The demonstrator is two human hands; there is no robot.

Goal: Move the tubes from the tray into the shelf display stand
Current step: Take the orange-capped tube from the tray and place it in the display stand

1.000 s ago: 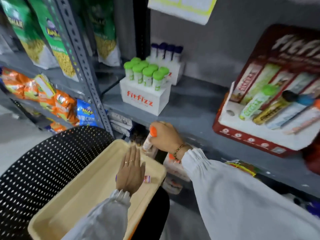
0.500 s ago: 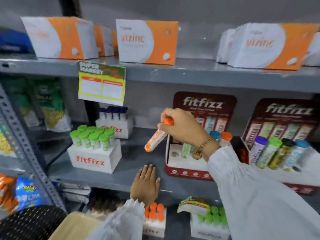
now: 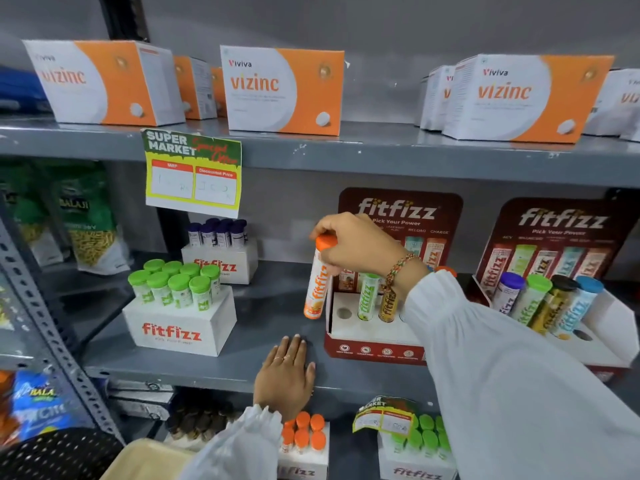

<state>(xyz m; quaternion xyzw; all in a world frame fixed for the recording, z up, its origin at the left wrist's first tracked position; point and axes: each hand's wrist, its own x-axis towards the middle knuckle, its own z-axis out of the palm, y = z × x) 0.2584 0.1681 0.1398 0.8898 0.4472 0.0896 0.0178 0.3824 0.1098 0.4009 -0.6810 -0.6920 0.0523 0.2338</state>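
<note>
**Orange tube held upright beside the display stand**

Orange-capped and orange-labelled, the tube [image 3: 317,278] hangs nearly upright from the right hand [image 3: 360,247], whose fingers are closed around its cap. Its lower end hovers above the grey shelf [image 3: 270,306], just left of the red and white display stand [image 3: 367,336] and clear of it. An open hole [image 3: 344,312] shows at the left end of the stand's white top, with a green-labelled tube [image 3: 367,296] and a gold-labelled tube [image 3: 388,304] standing in holes to its right. The left hand [image 3: 285,374] lies flat, palm down with fingers stretched out, on the near edge of the shelf, holding nothing. A corner of the cream tray [image 3: 149,460] shows at the bottom left, near the camera. Farther left on the shelf sits a white box of green-capped tubes [image 3: 180,306], and a second stand [image 3: 568,292] holding four tubes is at the right.
</note>
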